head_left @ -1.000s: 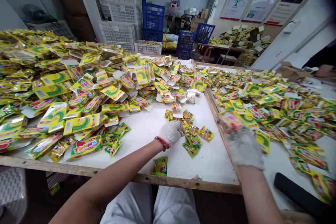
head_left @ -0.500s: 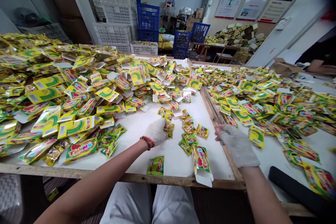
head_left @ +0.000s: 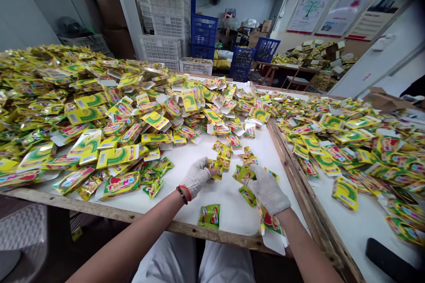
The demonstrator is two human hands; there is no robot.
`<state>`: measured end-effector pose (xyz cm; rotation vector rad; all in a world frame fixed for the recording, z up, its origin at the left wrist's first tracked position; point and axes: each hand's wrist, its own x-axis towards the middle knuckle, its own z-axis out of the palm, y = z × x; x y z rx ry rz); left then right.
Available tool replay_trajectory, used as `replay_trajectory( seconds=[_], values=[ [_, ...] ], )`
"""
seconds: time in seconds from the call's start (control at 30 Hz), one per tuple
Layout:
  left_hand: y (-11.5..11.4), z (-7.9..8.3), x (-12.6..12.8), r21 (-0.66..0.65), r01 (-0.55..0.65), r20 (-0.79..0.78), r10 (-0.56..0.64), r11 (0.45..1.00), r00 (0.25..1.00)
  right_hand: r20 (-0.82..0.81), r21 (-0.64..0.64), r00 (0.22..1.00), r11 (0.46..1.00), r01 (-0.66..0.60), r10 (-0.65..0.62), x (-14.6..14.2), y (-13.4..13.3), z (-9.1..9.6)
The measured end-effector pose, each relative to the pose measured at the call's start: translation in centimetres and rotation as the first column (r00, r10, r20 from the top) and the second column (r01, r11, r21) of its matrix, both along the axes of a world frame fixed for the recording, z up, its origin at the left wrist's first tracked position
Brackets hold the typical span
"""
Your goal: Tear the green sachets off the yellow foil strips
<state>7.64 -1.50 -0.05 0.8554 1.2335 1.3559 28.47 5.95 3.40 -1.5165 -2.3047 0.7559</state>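
My left hand (head_left: 196, 178), in a white fingerless glove, is closed with thumb and finger on a small yellow candy packet (head_left: 217, 170). To its right, my right hand (head_left: 269, 191), gloved the same way, pinches a green candy packet (head_left: 241, 173). Another green packet (head_left: 247, 195) lies just below those fingers. Partly covered by my right hand and wrist is a yellow candy box (head_left: 269, 221) with its white flap open toward me. More yellow packets (head_left: 223, 150) lie beyond my hands. A lone green packet (head_left: 210, 216) rests near the table's front edge.
Heaped candy boxes (head_left: 119, 154) cover the table's left side, and more boxes (head_left: 361, 141) spread over the right. A wooden strip (head_left: 292, 163) divides the white tabletop. A black object (head_left: 388, 256) lies at lower right. White crates (head_left: 166, 22) and blue crates (head_left: 204, 31) stand behind.
My right hand has left the wooden strip and moved left onto a green packet. My left hand now has a yellow packet between its fingers. The view has shifted left.
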Motion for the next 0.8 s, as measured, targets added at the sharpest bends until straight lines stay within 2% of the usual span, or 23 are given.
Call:
replay_trajectory(
  seconds=[0.07,0.1,0.17,0.23,0.4,0.43,0.5,0.53,0.57,0.6,0.67,0.73,0.77,0.8],
  values=[
    [-0.2,0.5,0.3,-0.007,0.052,0.051,-0.051,0.999,0.997,-0.221,-0.142,0.975,0.987,-0.072,0.039,-0.9,-0.6,0.4],
    [-0.4,0.8,0.4,-0.005,0.09,0.065,-0.089,0.996,0.994,-0.278,-0.18,0.959,0.977,-0.113,0.06,-1.5,-1.0,0.6],
    [-0.8,1.5,0.4,0.003,0.162,0.07,-0.162,0.987,0.984,-0.291,-0.191,0.953,0.971,-0.144,0.084,-2.5,-1.8,0.9],
    [-1.3,2.1,0.3,0.017,0.177,0.049,-0.178,0.984,0.983,-0.274,-0.172,0.957,0.975,-0.142,0.091,-3.6,-2.5,1.0],
    [-3.2,2.7,0.0,0.013,0.044,0.006,-0.044,0.999,0.999,-0.445,-0.12,0.895,0.988,-0.097,0.034,-6.1,-4.0,-0.5],
    [-3.6,2.7,-0.2,0.012,0.026,-0.052,-0.026,1.0,0.998,-0.477,-0.131,0.878,0.985,-0.111,0.035,-6.5,-4.2,-1.0],
    [-4.3,3.1,-1.0,0.014,-0.021,-0.276,0.024,1.0,0.961,-0.494,-0.212,0.867,0.959,-0.187,0.06,-7.2,-4.5,-1.7],
    [-4.8,3.4,-1.8,0.03,-0.06,-0.425,0.067,0.998,0.903,-0.486,-0.264,0.872,0.94,-0.214,0.062,-7.4,-4.6,-1.9],
    [-5.2,3.9,-2.9,0.061,-0.096,-0.575,0.113,0.994,0.811,-0.473,-0.306,0.88,0.926,-0.219,0.052,-7.5,-4.5,-2.2],
    [-5.8,4.5,-4.3,0.1,-0.131,-0.711,0.163,0.986,0.684,-0.454,-0.33,0.89,0.921,-0.205,0.035,-7.4,-4.4,-2.4],
    [-7.1,5.9,-7.8,0.181,-0.176,-0.909,0.233,0.968,0.345,-0.424,-0.332,0.906,0.93,-0.155,0.0,-7.0,-4.1,-2.8],
    [-8.6,7.3,-11.9,0.183,-0.277,-0.983,0.181,0.943,-0.033,-0.418,-0.327,0.908,0.936,-0.128,-0.022,-6.4,-3.6,-3.5],
    [-9.3,7.8,-13.9,0.165,-0.331,-0.979,0.114,0.929,-0.169,-0.418,-0.333,0.908,0.934,-0.126,-0.027,-6.1,-3.3,-3.9],
    [-9.9,8.2,-15.6,0.135,-0.376,-0.967,0.038,0.917,-0.253,-0.423,-0.342,0.905,0.932,-0.123,-0.035,-5.8,-3.1,-4.3]
  ],
)
